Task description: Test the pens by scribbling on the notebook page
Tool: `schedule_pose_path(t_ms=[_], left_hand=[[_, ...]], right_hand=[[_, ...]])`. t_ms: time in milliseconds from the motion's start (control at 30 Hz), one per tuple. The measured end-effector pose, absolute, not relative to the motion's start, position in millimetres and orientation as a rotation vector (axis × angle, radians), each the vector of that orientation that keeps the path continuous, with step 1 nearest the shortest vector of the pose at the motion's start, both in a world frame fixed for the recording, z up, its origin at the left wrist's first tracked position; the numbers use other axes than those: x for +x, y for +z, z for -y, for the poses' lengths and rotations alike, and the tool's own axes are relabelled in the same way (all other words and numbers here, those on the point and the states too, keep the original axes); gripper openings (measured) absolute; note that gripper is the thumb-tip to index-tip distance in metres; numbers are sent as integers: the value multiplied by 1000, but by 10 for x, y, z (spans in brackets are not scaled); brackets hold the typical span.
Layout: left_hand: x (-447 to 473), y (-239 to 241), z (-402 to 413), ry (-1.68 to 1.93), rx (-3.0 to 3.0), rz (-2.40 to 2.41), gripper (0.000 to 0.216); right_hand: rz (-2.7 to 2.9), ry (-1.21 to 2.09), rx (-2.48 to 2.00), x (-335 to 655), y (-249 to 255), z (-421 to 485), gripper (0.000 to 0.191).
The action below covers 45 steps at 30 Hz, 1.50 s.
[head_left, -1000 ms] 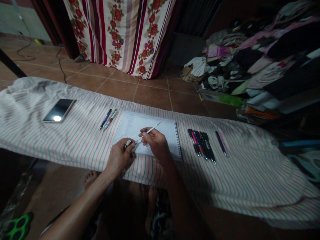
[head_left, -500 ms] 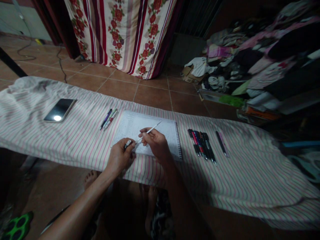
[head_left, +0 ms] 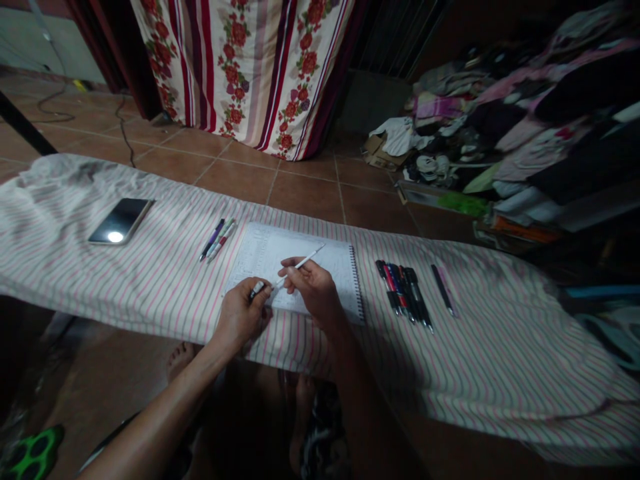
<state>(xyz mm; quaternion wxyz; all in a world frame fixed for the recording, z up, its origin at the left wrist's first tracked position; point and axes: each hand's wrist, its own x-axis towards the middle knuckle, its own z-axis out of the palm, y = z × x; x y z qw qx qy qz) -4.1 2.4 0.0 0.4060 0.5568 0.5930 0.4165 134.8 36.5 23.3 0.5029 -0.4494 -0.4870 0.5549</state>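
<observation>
A white spiral notebook lies open on a striped pink-and-white cloth over a low table. My right hand is closed on a white pen whose tip points down toward my left hand. My left hand is pinched on a small dark-and-white piece, perhaps the pen's cap, at the notebook's near left corner. The two hands almost touch.
Three pens lie left of the notebook, a row of several pens and one dark pen to its right. A phone rests at far left. Beyond are tiled floor, a floral curtain and a clothes pile.
</observation>
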Motion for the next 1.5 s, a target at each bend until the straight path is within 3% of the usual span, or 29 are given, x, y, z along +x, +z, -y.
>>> schedule_pose_path(t_ms=[667,1500], left_hand=[[21,237,-4,1069,1102,-1293,20],[-2,117,-31,1163,891,-1288,26]], right_hand=[[1235,1315,-1058,1366,120,-377,23],[1208,1305,-1136,1290,158,-361,23]])
